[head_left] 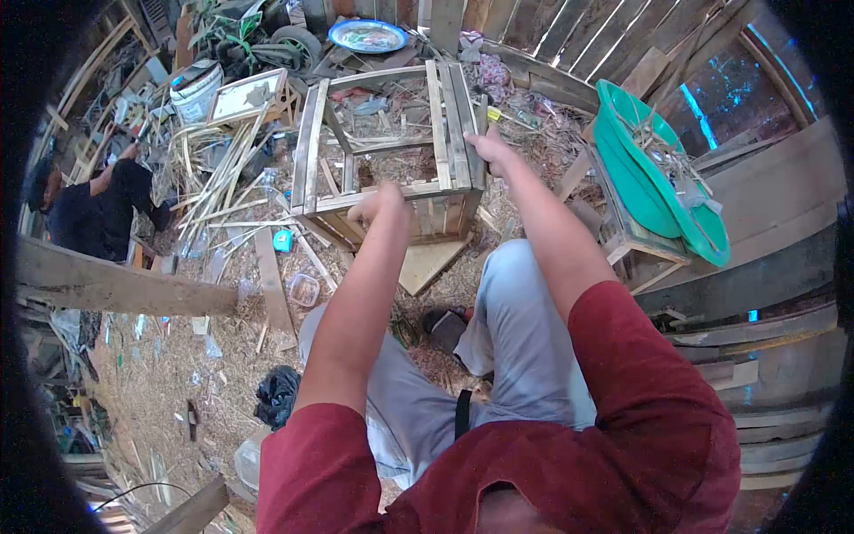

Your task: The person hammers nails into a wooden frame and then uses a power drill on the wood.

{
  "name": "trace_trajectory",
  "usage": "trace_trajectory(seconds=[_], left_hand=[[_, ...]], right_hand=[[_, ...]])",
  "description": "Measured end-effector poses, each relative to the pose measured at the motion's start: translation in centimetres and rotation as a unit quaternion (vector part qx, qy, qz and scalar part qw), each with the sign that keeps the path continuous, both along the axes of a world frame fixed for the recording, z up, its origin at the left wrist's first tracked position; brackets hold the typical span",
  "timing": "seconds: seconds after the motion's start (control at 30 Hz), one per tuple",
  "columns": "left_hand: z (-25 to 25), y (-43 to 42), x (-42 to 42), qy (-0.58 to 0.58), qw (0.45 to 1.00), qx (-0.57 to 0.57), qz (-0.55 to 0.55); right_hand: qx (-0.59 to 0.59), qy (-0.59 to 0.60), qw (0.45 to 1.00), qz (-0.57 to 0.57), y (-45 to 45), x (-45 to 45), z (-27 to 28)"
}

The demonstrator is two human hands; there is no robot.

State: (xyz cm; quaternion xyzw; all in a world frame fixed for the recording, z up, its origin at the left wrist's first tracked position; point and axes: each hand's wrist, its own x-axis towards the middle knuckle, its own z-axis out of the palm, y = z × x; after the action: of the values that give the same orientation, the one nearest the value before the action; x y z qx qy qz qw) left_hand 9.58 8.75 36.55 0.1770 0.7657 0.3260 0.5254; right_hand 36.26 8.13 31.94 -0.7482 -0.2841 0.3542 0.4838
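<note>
In front of me stands a slatted wooden frame (452,125), box-shaped, with an open top that shows the littered ground inside. My left hand (380,205) is closed at its near top rail; the wrist covers part of the fingers. Farther back, my right hand (491,151) grips the frame's right side, thumb over the top slat. A small yellow object (493,114) shows just beyond the right hand; its kind is unclear. Under the frame's near edge lies a flat, pale triangular board (429,265).
Green plastic basins (636,169) rest on a wooden stand at right. Thin wood strips (222,173) lie heaped at left. Another person (102,209) sits beyond a thick beam (124,278). A white bucket (196,93) and an oval tray (367,36) are farther back.
</note>
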Motion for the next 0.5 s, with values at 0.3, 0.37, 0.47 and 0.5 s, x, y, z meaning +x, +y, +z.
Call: trace_trajectory(seconds=[0.3,0.37,0.47,0.5], left_hand=[[2.2,0.0,-2.8,0.489,0.59,0.562,-0.311],[1.5,2.0,-4.2,0.401,0.603,0.461,-0.513],[-0.4,4.1,-5.6,0.371,0.546,0.44,-0.609],[-0.1,4.4,-5.4,0.37,0.55,0.435,-0.609]], right_hand=[[-0.083,-0.004,0.995,0.057,-1.4,4.1,0.1],[-0.058,0.054,0.996,0.044,-2.1,2.6,1.3],[-0.017,0.088,0.995,0.031,-2.6,1.3,3.0],[-0.015,0.077,0.997,0.021,-2.5,1.1,2.9]])
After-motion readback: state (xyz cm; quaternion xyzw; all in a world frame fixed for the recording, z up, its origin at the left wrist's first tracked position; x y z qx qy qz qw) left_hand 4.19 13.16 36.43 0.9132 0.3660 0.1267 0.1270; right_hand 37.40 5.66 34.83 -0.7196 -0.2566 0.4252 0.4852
